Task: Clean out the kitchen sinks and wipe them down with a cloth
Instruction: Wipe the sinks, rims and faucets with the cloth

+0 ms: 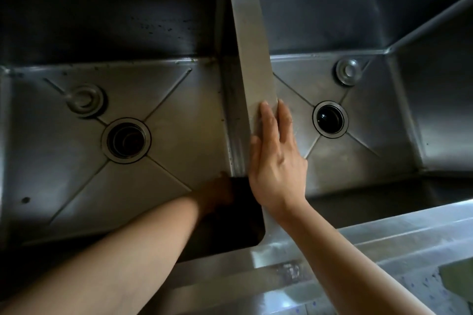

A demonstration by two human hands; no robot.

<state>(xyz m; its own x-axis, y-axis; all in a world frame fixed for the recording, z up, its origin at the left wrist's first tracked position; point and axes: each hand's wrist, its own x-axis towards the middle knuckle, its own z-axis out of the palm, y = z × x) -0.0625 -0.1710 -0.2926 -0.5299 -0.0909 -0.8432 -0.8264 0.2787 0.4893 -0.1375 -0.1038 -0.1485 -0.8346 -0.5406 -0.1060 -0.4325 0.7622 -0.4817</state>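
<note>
Forearms enter from the near edge, above the steel worktop (384,245) in front of the sinks. Right hand (275,158) lies flat, fingers straight and together, on the divider (252,41) between the two basins; it holds nothing. Left hand (217,194) reaches down into the near right corner of the left sink (76,186), where deep shadow hides its fingers; whether it is spread or gripping something cannot be told, though it may be holding a dark cloth. No cloth is plainly visible. Both sinks are fixed, rigid steel, smooth and probably slippery where wet, so they are wiped rather than lifted; the divider and rims give a firm brace for the free hand. Loose parts are the plug in the left sink (85,101) and the plug in the right sink (348,71), each small, hard and best pinched by its raised centre. Both lie apart from their drains, the left drain (126,140) and the right drain (330,119), which stand open. Dark specks mark the left sink's back wall. Taps at the top edge are cut off, and the right sink (435,100) runs out of view
</note>
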